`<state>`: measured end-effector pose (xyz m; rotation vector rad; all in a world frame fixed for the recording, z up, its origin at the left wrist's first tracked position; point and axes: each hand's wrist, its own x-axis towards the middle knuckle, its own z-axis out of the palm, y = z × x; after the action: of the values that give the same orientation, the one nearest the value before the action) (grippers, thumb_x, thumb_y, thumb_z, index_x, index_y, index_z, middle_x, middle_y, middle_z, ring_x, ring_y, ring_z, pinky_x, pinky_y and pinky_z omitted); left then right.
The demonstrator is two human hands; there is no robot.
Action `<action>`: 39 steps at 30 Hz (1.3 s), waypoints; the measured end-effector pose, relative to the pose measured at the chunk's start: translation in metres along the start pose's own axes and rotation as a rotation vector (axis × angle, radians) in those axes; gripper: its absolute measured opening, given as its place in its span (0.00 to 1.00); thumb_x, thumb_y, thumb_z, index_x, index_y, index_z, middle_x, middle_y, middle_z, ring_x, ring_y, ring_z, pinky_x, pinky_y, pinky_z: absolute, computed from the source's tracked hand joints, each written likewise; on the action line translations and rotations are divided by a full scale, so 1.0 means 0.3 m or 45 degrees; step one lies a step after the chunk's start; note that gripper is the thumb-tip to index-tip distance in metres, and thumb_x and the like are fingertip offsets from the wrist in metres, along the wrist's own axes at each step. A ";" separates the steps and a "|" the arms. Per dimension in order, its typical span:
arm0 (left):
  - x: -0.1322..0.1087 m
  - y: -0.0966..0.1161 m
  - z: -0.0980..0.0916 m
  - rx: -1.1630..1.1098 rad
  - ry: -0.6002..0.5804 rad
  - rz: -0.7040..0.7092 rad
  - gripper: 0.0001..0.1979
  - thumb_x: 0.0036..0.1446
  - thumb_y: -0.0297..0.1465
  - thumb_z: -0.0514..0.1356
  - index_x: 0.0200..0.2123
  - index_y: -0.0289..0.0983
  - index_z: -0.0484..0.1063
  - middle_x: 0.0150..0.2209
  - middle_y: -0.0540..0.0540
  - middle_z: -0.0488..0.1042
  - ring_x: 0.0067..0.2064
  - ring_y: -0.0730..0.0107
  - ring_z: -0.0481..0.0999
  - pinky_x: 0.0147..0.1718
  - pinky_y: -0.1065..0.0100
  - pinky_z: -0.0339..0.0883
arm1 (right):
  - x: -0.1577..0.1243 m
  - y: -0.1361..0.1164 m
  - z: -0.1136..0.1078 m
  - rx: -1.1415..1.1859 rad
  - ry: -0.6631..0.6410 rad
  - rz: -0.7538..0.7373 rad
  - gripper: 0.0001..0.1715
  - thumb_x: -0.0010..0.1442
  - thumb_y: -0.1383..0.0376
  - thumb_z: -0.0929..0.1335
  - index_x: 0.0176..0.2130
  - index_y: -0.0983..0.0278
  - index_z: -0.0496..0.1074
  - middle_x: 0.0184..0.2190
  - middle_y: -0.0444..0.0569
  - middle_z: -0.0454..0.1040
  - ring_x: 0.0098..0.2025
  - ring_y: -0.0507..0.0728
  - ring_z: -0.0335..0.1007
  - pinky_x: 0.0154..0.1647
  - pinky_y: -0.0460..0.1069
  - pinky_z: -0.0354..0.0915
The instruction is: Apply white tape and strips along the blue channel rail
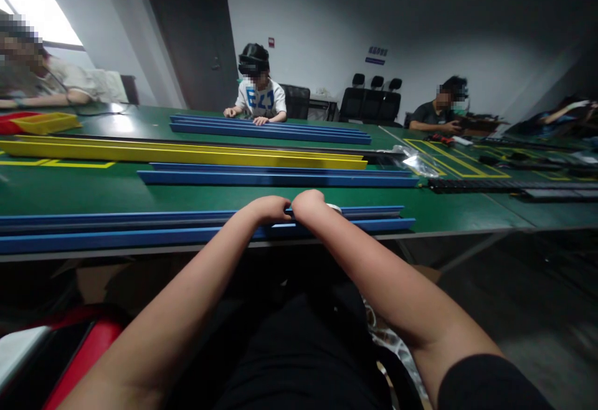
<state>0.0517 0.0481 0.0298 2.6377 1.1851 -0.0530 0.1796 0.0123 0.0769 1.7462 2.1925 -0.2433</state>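
My left hand (272, 209) and my right hand (308, 206) meet over a long blue channel-shaped rail (116, 235) at the near table edge. The left fingers look curled together at the rail; what they pinch, if anything, is hidden. My right wrist is bent sharply, so its fingers are out of sight behind it. Just beyond the right wrist shows the rim of a small white round thing (334, 209), partly covered; whether the hand holds it I cannot tell. The rail lies lengthwise along the edge, its two raised sides passing under both hands.
Farther in on the green table (443, 210) lie another blue rail (280, 178), a long yellow rail (187, 153) and more blue rails (271, 129). Black strips (509, 185) lie at right, yellow and red bins (47, 123) at left. Several people (261, 95) sit around.
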 end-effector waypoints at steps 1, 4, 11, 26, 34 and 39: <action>0.000 0.003 0.004 0.022 0.019 -0.018 0.20 0.51 0.46 0.57 0.42 0.41 0.76 0.41 0.43 0.80 0.37 0.62 0.76 0.33 0.68 0.63 | -0.012 0.009 0.000 -0.021 0.007 0.003 0.19 0.52 0.66 0.73 0.45 0.66 0.79 0.50 0.61 0.76 0.56 0.67 0.70 0.53 0.56 0.69; -0.005 0.001 0.006 0.098 0.038 -0.060 0.18 0.51 0.45 0.57 0.38 0.41 0.76 0.38 0.43 0.80 0.36 0.62 0.76 0.30 0.67 0.61 | -0.056 0.055 -0.007 -0.122 0.019 -0.054 0.18 0.56 0.62 0.71 0.45 0.66 0.78 0.49 0.62 0.76 0.53 0.67 0.72 0.51 0.57 0.69; -0.019 0.006 -0.005 0.076 0.028 -0.123 0.16 0.50 0.45 0.57 0.37 0.42 0.75 0.37 0.44 0.80 0.34 0.63 0.76 0.28 0.68 0.60 | -0.122 0.209 -0.042 0.269 -0.375 -0.130 0.27 0.67 0.52 0.59 0.55 0.67 0.68 0.30 0.50 0.75 0.23 0.52 0.71 0.31 0.48 0.69; -0.043 0.009 -0.015 0.080 0.053 -0.115 0.15 0.51 0.44 0.58 0.37 0.41 0.75 0.37 0.43 0.80 0.36 0.61 0.77 0.29 0.67 0.63 | -0.072 0.219 0.000 -0.163 -0.238 0.090 0.22 0.58 0.52 0.69 0.42 0.66 0.79 0.41 0.57 0.79 0.46 0.61 0.74 0.48 0.51 0.68; -0.039 -0.002 -0.011 0.093 0.052 -0.083 0.16 0.51 0.44 0.57 0.38 0.41 0.75 0.37 0.42 0.79 0.36 0.60 0.76 0.30 0.66 0.62 | -0.035 0.208 0.044 -0.247 -0.300 0.167 0.12 0.53 0.64 0.71 0.38 0.66 0.80 0.46 0.60 0.78 0.50 0.67 0.73 0.51 0.58 0.67; -0.040 -0.005 -0.009 0.109 0.067 -0.065 0.16 0.51 0.44 0.57 0.37 0.40 0.74 0.36 0.42 0.79 0.35 0.60 0.76 0.26 0.66 0.60 | -0.053 0.181 0.040 -0.262 -0.294 0.218 0.12 0.51 0.67 0.71 0.38 0.64 0.80 0.46 0.59 0.78 0.51 0.67 0.73 0.51 0.60 0.67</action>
<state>0.0422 0.0410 0.0339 2.6978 1.2947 -0.0445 0.2372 0.0065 0.0752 1.6871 1.8269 -0.1618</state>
